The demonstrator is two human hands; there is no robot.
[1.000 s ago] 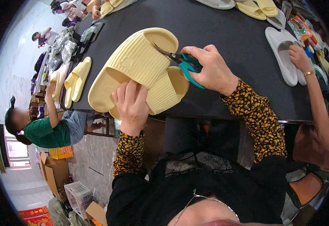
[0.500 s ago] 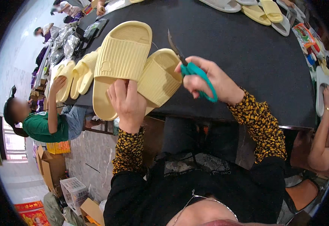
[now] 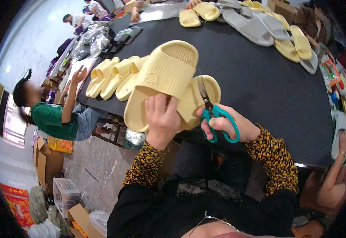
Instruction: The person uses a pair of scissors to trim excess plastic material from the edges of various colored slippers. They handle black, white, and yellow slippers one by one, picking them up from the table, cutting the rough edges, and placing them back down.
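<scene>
My left hand (image 3: 162, 121) is closed on a pale yellow slipper (image 3: 157, 75), its fingers tucked under the ribbed strap. The slipper is tilted up above the table's near edge. A second yellow slipper (image 3: 212, 89) hangs beside and partly behind it, on the right. A thin line, perhaps a thread, shows between the two. Scissors (image 3: 207, 104) with teal handles are in my right hand (image 3: 238, 123), fingers through the loops. Their blades point up and away, overlapping the second slipper in view; I cannot tell whether they touch it.
Yellow slippers (image 3: 113, 77) stand in a row on the dark table (image 3: 272, 107) to the left. More yellow and grey slippers (image 3: 248, 27) lie along the far side. A person in green (image 3: 52, 117) sits at left; another person's arm (image 3: 337, 166) reaches in from the right.
The view has shifted, showing more of the far table. My scissors have come down beside the second slipper, with handles spread wider. The person in green has lifted a hand off the slippers.
</scene>
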